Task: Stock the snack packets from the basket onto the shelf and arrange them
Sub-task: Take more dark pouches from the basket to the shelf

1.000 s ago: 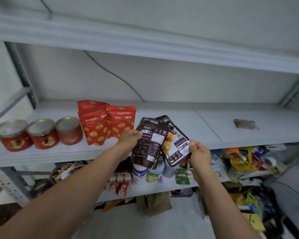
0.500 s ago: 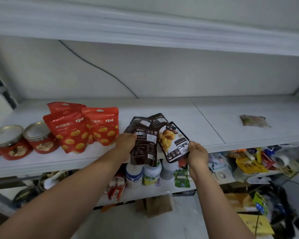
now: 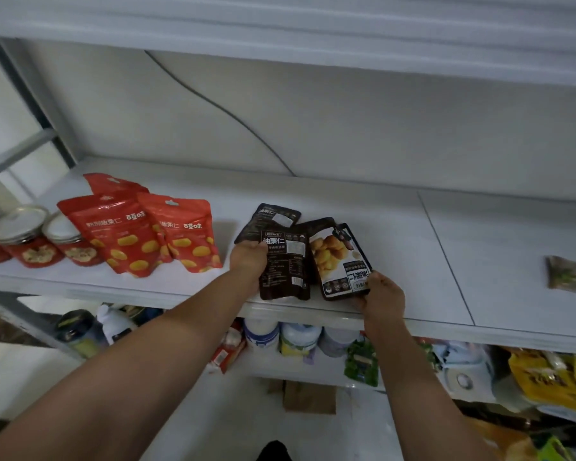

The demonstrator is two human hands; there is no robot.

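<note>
Several dark brown snack packets are fanned out over the front of the white shelf point(image 3: 413, 247). My left hand point(image 3: 248, 261) grips the left edge of a packet showing its printed back point(image 3: 286, 264). My right hand point(image 3: 381, 294) pinches the lower corner of a packet with a chestnut picture point(image 3: 338, 257), which is turned upside down. One more dark packet point(image 3: 270, 217) pokes out behind them. To the left, three red snack packets point(image 3: 140, 234) stand leaning on the shelf. The basket is out of sight.
Red cans with metal lids point(image 3: 27, 241) stand at the shelf's left end. A small greenish packet point(image 3: 569, 277) lies at the far right. A black cable point(image 3: 220, 108) runs down the back wall. The lower shelf holds white bottles point(image 3: 280, 337) and assorted packets point(image 3: 546, 377).
Both hands have carried the dark packets forward from in front of the shelf edge to over the shelf board. The view has shifted closer to the shelf.
</note>
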